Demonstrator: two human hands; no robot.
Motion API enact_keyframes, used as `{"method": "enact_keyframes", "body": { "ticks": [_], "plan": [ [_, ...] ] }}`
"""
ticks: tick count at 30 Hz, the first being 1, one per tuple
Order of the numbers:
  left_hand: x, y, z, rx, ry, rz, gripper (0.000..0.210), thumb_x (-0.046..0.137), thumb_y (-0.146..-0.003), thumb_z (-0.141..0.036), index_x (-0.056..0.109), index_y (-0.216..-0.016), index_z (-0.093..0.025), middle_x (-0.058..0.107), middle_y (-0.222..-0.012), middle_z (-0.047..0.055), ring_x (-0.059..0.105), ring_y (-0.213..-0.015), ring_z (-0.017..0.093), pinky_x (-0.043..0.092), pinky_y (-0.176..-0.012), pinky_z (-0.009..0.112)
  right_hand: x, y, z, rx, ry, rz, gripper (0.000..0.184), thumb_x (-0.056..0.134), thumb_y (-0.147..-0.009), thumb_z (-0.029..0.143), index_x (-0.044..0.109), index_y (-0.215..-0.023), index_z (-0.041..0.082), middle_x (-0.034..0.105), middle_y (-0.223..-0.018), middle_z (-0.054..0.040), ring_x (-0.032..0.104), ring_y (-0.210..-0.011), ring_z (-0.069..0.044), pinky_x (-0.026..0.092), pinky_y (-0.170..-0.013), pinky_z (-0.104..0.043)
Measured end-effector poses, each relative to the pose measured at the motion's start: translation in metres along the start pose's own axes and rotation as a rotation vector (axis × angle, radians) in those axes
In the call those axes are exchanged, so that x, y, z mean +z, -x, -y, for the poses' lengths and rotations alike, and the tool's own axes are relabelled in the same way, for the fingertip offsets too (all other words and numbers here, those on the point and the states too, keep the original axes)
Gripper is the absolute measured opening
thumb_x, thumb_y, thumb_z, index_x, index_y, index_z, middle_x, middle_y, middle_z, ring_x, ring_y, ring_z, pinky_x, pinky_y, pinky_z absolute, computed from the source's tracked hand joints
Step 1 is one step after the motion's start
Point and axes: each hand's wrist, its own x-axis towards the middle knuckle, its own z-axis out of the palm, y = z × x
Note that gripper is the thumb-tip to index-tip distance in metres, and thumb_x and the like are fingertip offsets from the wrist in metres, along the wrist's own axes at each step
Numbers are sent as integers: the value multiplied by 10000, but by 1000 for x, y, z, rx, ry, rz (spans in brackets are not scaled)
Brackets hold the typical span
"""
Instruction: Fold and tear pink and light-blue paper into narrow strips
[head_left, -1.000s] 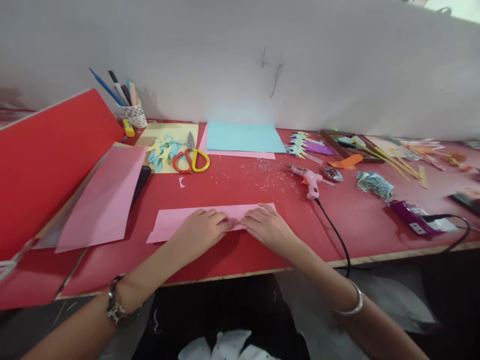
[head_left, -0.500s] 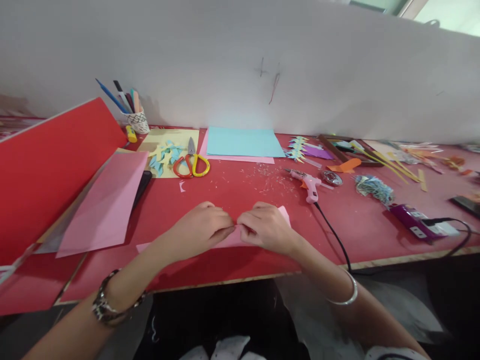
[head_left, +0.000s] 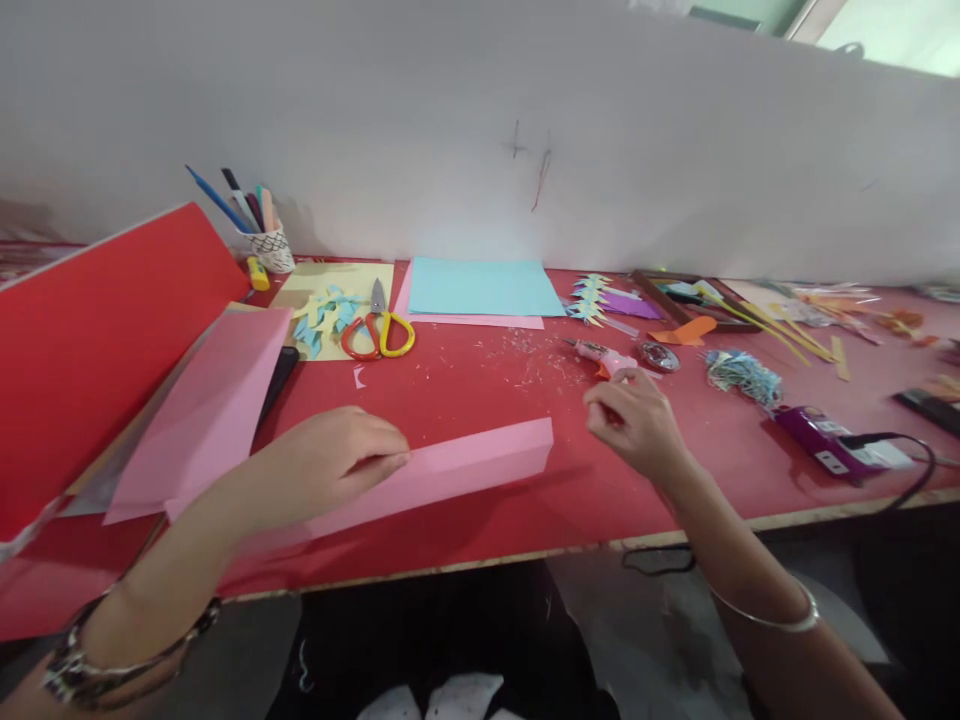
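Observation:
A long pink paper strip [head_left: 480,462] with a lengthwise crease slants across the red table near its front edge. Its right end stands slightly raised. My left hand [head_left: 349,450] pinches the strip's upper edge, thumb against fingers, and my forearm covers part of its left end. Off the strip's right end, my right hand [head_left: 637,420] is held with curled fingers; red shows through the gap inside them and no object is visible there. Just behind it lies a pink glue gun [head_left: 604,355], its handle hidden by the hand.
Scissors [head_left: 379,325] lie by yellow and blue paper scraps [head_left: 328,315]. Blue sheets [head_left: 487,287] rest at the back. On the left are pink paper [head_left: 206,400], a red board [head_left: 112,340] and a pen cup [head_left: 271,247]. A purple power strip [head_left: 821,440] sits right.
My hands have moved apart. The right one has left the strip and gone right, towards the glue gun; the left has shifted left, still pinching the paper. More of the strip shows.

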Motion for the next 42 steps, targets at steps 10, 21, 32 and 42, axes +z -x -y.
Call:
{"method": "enact_keyframes", "body": {
  "ticks": [10, 21, 32, 42],
  "plan": [
    [-1, -15, -12, 12, -125, -35, 321, 308, -865, -254, 553, -672, -180, 580, -640, 1, 498, -592, 121, 307, -558, 239, 17, -33, 59, -100, -164, 499, 260, 347, -882, 207, 523, -695, 164, 571, -638, 13, 469, -578, -100, 305, -832, -309],
    [24, -20, -19, 228, -551, -597, 306, 326, -824, -138, 472, -559, -185, 463, -417, -48, 403, -411, 92, 295, -482, 236, 23, -38, 71, 81, -469, 500, 235, 409, -859, 268, 503, -667, 170, 490, -543, 38, 418, -520, -78, 272, -509, -176],
    [20, 23, 23, 105, -709, -508, 327, 264, -858, -174, 461, -598, -198, 491, -441, -40, 440, -446, 108, 297, -500, 238, 2, -22, 41, 179, -594, 482, 215, 406, -842, 233, 509, -671, 153, 531, -590, 23, 454, -526, -57, 323, -514, -156],
    [19, 64, 57, -241, -731, -540, 241, 288, -840, -158, 438, -665, -225, 467, -466, -57, 462, -468, 115, 276, -491, 242, -14, -10, 14, 221, -464, 410, 232, 396, -847, 249, 498, -657, 165, 550, -576, 15, 466, -501, -69, 321, -474, -177]
  ]
}}
